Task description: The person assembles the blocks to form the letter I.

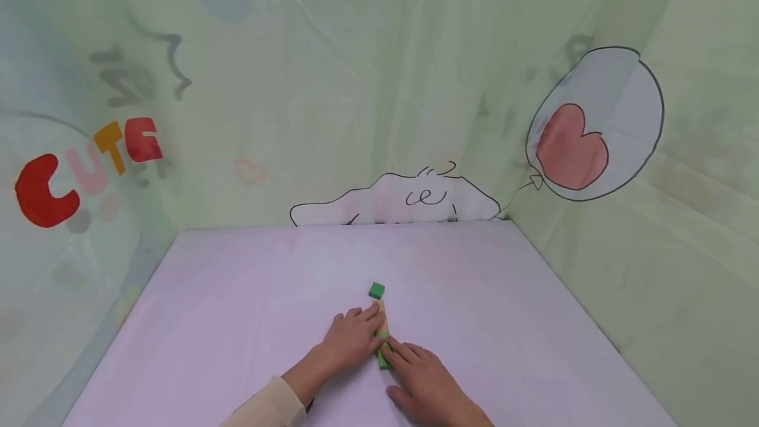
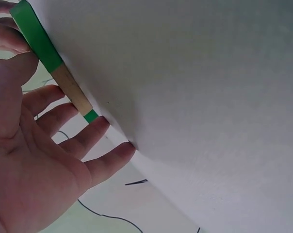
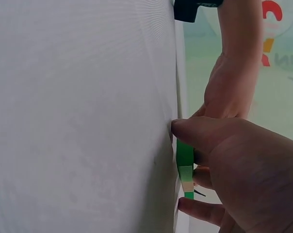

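Laid well in from the far and side edges of the smooth, pale table [image 1: 474,282], roughly in line: flat-sided long green block [image 1: 385,365], plain wooden block [image 1: 384,323], small green block [image 1: 376,290] at the far end. Touching the line's side with loosely bent, spread fingers of the left hand [image 1: 354,337]; touching the long green block with straightened fingers of the right hand [image 1: 423,377], thumb apart.

A person's left hand [image 1: 356,336] and right hand [image 1: 428,382] are both bare. A plain cream sleeve [image 1: 267,406] covers part of the left arm, its straight-edged cuff [image 1: 288,395] stopping short of the wrist. Beside that arm, the right wrist view shows a boxy black device [image 3: 186,10] bearing faint, unreadable pale markings.
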### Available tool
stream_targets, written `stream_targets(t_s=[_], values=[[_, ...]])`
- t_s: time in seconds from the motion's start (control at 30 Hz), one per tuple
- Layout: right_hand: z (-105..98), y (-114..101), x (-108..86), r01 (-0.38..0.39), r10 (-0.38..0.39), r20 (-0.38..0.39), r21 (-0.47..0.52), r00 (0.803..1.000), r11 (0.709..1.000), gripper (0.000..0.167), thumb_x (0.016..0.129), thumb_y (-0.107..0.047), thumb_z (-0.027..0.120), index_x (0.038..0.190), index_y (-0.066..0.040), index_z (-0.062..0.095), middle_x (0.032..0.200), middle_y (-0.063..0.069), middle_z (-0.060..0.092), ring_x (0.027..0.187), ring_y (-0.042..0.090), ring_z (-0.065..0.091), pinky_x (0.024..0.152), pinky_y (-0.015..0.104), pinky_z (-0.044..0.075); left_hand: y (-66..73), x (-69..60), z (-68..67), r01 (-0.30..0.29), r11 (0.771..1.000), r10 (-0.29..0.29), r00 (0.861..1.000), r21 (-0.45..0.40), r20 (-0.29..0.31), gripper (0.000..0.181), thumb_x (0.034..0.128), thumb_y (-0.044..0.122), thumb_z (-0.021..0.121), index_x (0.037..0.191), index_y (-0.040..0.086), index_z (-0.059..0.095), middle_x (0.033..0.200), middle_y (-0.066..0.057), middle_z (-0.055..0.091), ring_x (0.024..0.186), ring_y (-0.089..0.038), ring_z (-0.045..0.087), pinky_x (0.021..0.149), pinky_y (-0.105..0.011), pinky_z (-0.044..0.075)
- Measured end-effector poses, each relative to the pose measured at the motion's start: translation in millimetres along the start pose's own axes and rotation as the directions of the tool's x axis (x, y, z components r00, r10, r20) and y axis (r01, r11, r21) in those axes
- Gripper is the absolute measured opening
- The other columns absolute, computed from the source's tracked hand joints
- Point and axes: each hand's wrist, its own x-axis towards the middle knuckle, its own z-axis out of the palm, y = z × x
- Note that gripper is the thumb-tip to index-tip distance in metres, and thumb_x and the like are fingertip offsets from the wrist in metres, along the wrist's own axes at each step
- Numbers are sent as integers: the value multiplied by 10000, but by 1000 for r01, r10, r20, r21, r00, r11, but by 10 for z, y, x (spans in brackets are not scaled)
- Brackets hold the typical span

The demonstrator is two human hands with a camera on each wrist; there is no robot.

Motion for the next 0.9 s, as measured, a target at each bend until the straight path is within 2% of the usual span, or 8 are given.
stream_targets(t_s=[0.33, 0.57, 0.67, 0.9], values=[[5, 47, -32, 51, -49, -44, 51, 998, 997, 633, 966, -434, 682, 1530, -195, 524, 1611, -4, 477, 1393, 281, 530, 1094, 553, 458, -10, -15, 12, 23, 998, -22, 1000, -57, 5, 529, 1051, 445, 549, 1529, 219, 524, 1641, 5, 434, 1424, -384, 489, 1071, -698, 415], [-77, 118, -10, 84, -73, -165, 58, 984, 995, 420, 975, -340, 685, 1358, -169, 677, 1447, 38, 632, 1240, 263, 641, 955, 500, 550, -3, -17, 20, 29, 998, -29, 999, -53, -14, 515, 1048, 433, 549, 1520, 229, 530, 1632, 6, 447, 1413, -379, 499, 1060, -693, 425], [-99, 157, 39, 69, -57, -197, 56, 979, 996, 362, 966, -299, 695, 1301, -161, 706, 1376, 52, 671, 1197, 265, 662, 939, 494, 561, 6, -25, -3, 29, 998, -30, 999, -57, -19, 512, 1048, 417, 558, 1520, 221, 530, 1629, -2, 451, 1411, -381, 500, 1059, -694, 423], [-74, 244, 172, -28, 42, -240, 64, 970, 998, 372, 953, -290, 718, 1302, -162, 700, 1359, 82, 671, 1272, 314, 612, 1017, 569, 505, 14, -26, -16, 29, 998, -30, 999, -53, -20, 512, 1051, 417, 552, 1521, 215, 529, 1631, -6, 448, 1411, -379, 502, 1062, -697, 422]])
